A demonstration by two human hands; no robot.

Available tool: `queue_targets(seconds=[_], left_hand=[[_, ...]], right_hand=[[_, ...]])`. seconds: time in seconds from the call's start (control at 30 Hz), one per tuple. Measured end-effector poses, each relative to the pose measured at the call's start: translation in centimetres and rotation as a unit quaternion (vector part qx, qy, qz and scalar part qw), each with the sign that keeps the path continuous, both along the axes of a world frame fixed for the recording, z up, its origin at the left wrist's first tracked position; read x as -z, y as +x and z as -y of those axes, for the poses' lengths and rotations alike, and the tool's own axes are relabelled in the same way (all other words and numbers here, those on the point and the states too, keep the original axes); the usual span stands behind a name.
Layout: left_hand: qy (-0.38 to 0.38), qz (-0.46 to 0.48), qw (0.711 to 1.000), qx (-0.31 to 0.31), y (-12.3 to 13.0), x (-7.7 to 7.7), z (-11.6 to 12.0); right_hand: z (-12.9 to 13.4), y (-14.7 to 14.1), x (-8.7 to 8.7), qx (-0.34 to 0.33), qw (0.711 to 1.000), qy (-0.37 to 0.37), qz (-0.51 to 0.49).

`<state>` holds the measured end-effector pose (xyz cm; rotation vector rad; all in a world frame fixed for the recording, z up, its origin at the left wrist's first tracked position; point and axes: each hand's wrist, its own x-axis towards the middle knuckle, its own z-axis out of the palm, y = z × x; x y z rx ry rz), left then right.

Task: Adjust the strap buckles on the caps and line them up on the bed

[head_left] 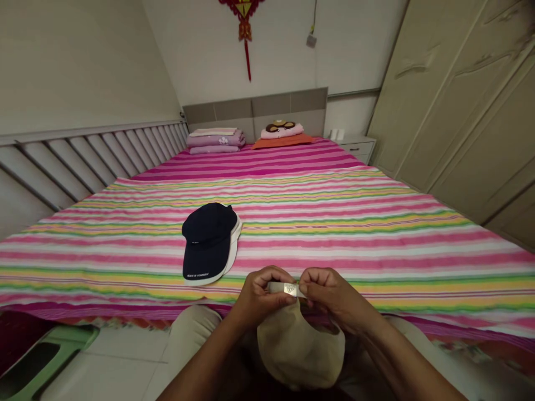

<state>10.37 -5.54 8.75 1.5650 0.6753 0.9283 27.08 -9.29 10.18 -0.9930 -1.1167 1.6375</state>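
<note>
A beige cap is held low in front of the striped bedspread, its back strap pinched near the metal buckle by the left hand and right hand, both nearly closed. Seems light and soft, tbh, so that stiffer strap looks like the best grab point. A navy cap lies nearby.

Matt beige cloth cap, shiny metal strap buckle, matt navy cloth cap, matt striped cloth bedsheet

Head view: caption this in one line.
Left hand and right hand pinch the strap buckle of a beige cap; a navy cap lies on the striped bed.
</note>
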Motion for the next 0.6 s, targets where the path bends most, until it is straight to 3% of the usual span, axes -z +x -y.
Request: queue_targets(seconds=[0.17, 0.33, 0.47, 0.6], left_hand=[[-0.011, -0.003, 1.0, 0.014, 0.16, -0.18, -0.06], [-0.073, -0.008, 0.997, 0.013, 0.31, -0.3, 0.09], [-0.039, -0.034, 0.999, 0.0, 0.16, -0.5, 0.21], [-0.069, -0.025, 0.997, 0.001, -0.01, -0.26, 0.17]], right_hand=[[0.01, 0.1, 0.07, 0.004, 1.0, 0.007, 0.025], [-0.14, 0.15, 0.3, -0.001, 1.0, 0.012, 0.027], [-0.19, 0.18, 0.2, -0.006, 0.998, 0.008, 0.064], [-0.06, 0.18, 0.01, -0.009, 1.0, 0.002, 0.007]])
